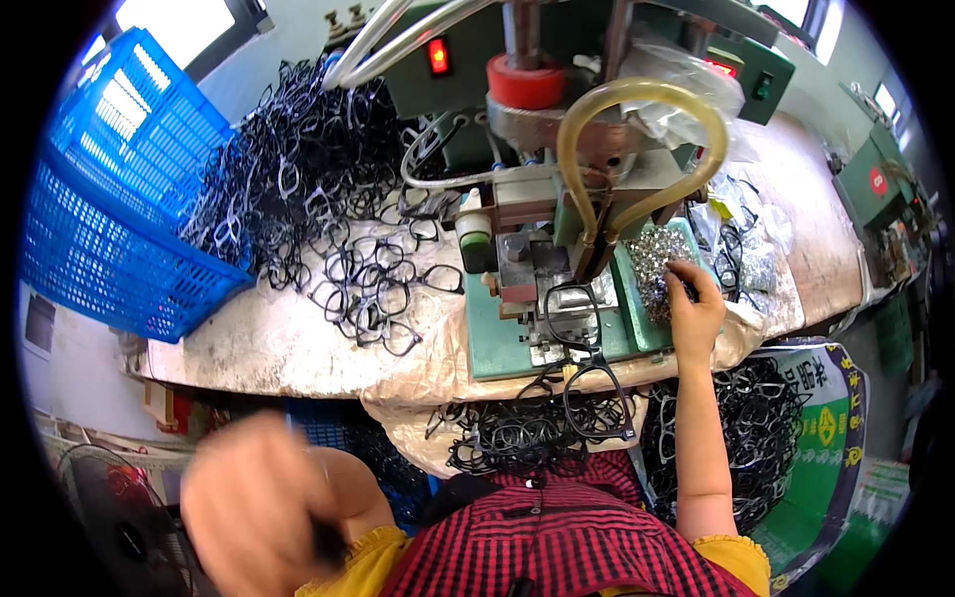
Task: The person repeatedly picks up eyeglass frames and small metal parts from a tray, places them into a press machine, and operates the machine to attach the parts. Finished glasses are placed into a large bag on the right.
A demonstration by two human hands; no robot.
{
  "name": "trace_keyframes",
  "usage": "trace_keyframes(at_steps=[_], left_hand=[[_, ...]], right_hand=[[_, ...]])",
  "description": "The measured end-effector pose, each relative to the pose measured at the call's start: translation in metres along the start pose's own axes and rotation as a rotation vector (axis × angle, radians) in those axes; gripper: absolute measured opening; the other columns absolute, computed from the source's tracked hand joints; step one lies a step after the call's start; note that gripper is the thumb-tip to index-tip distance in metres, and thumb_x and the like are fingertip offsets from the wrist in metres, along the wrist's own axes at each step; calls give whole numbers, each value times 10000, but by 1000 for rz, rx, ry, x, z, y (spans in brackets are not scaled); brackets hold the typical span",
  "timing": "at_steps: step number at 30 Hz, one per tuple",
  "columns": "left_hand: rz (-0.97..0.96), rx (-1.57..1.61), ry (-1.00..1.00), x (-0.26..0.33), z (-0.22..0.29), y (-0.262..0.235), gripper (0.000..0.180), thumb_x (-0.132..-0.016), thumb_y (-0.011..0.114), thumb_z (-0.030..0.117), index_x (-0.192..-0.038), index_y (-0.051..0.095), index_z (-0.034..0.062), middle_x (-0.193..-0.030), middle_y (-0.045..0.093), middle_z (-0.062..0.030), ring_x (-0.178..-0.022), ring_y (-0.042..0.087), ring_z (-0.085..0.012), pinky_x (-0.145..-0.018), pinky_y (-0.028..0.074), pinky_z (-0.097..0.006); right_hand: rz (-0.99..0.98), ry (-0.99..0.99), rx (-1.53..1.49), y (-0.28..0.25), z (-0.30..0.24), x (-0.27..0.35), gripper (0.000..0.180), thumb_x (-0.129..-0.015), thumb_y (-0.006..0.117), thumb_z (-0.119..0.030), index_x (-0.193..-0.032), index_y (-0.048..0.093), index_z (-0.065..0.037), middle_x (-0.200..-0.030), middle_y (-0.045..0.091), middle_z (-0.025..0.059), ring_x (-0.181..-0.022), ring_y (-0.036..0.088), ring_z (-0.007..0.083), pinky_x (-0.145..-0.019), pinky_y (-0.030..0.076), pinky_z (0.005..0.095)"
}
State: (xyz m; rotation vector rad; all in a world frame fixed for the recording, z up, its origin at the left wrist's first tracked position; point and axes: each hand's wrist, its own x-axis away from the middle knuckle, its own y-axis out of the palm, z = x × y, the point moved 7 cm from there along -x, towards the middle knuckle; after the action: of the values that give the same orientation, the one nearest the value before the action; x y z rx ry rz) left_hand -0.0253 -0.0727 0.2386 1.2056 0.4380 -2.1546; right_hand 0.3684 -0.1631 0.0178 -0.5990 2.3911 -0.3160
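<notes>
My right hand reaches into a green tray of small shiny metal parts. Its fingers are curled together at the parts; whatever lies between the fingertips is too small to name. Beside the tray, a black eyeglass frame stands at the press machine's metal fixture, its lower rim hanging past the table edge. My left hand is raised at the lower left, smeared by motion, so its fingers cannot be made out. A heap of black eyeglass frames lies across my lap.
Loose eyeglass frames and a tall pile of them cover the table's left side, next to blue plastic baskets. The press head with a yellowish hose hangs above the fixture. A sack of frames stands at right.
</notes>
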Motion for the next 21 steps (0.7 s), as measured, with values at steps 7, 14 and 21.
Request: trace_keyframes(at_steps=[7,14,21], left_hand=[[-139,-1436,-468,150,-228,-143,249,-842,667,9,-1058,737,111,-1200,655,-137,-1031,618,-325,-911,486,-390],[-113,-1457,-532,132,-236,-138,121,-786,701,25,-896,692,73,-1372,549,-183,-1170,540,-405,-976,452,-430],[333,-1252,-292,127,-192,-123,76,-950,633,86,-923,615,18,-880,639,-70,-782,582,-229,-761,440,-332]], right_hand=[[157,42,94,-61,14,37,160,-814,720,23,-970,739,-6,-928,710,86,-887,659,199,-835,497,315],[-30,13,-164,-43,-59,18,143,-790,739,1,-933,728,-3,-950,712,82,-908,659,197,-850,497,316],[-141,-37,-494,38,-105,-3,207,-779,721,-12,-981,682,1,-916,699,89,-868,670,190,-798,516,307]])
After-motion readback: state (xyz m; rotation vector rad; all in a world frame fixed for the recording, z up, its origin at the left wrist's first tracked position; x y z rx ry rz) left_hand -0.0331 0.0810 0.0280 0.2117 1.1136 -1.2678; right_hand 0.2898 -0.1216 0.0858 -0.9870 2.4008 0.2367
